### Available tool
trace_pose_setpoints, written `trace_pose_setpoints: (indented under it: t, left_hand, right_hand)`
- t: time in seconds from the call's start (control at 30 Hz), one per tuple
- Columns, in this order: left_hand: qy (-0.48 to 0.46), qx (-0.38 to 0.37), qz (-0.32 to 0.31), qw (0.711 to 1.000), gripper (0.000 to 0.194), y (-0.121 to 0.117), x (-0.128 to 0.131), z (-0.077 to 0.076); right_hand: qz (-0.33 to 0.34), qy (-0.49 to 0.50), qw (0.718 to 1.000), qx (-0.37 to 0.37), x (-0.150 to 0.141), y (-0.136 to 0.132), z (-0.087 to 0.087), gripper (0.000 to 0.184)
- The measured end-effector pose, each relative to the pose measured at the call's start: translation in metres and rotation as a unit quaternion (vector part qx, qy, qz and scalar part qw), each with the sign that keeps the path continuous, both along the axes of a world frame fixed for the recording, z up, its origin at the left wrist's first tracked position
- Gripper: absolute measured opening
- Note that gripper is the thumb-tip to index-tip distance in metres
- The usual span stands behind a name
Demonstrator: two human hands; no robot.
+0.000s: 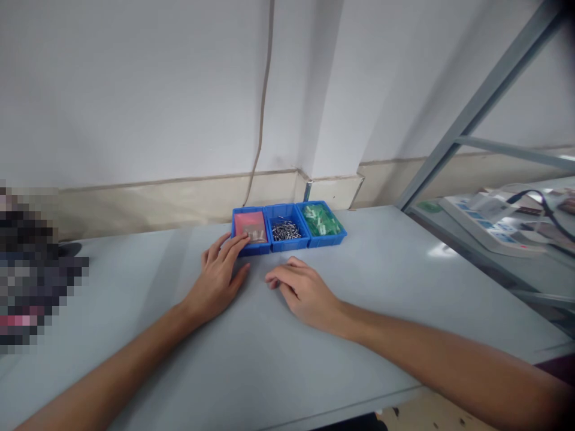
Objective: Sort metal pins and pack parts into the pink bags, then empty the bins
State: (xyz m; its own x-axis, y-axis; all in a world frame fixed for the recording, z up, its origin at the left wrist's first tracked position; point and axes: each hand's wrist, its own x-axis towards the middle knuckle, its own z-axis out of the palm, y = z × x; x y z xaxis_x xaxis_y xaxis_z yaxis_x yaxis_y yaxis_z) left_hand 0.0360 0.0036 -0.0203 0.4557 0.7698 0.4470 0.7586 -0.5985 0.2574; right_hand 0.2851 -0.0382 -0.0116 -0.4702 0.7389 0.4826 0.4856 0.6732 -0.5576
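Three small blue bins stand in a row at the back of the grey table (381, 281), against the wall. The left bin (250, 232) holds a pink bag, the middle bin (286, 227) small metal pins, the right bin (321, 222) green parts. My left hand (219, 280) lies flat on the table with fingers stretched out, its fingertips reaching the front edge of the left bin. My right hand (302, 290) rests palm down on the table just in front of the middle bin, fingers loosely curled, with nothing seen in it.
A grey metal shelf frame (467, 126) stands at the right, with papers and a black cable (539, 206) on a lower surface behind it. A blurred-out area (31, 269) sits at the table's left edge. A thin cord (263, 102) runs down the white wall.
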Motion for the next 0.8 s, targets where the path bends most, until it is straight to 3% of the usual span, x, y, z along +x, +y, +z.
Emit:
trace_pose_setpoints:
  t: [0.4, 0.8]
  left_hand:
    - [0.003, -0.008, 0.002, 1.0, 0.056, -0.0006, 0.0003, 0.001]
    - [0.003, -0.007, 0.004, 1.0, 0.054, -0.0011, 0.0008, 0.002]
  right_hand:
    - [0.043, -0.081, 0.991, 0.096, -0.0007, -0.0054, 0.004, 0.03]
    - [0.096, -0.124, 0.981, 0.111, 0.0024, -0.0012, 0.0035, 0.036]
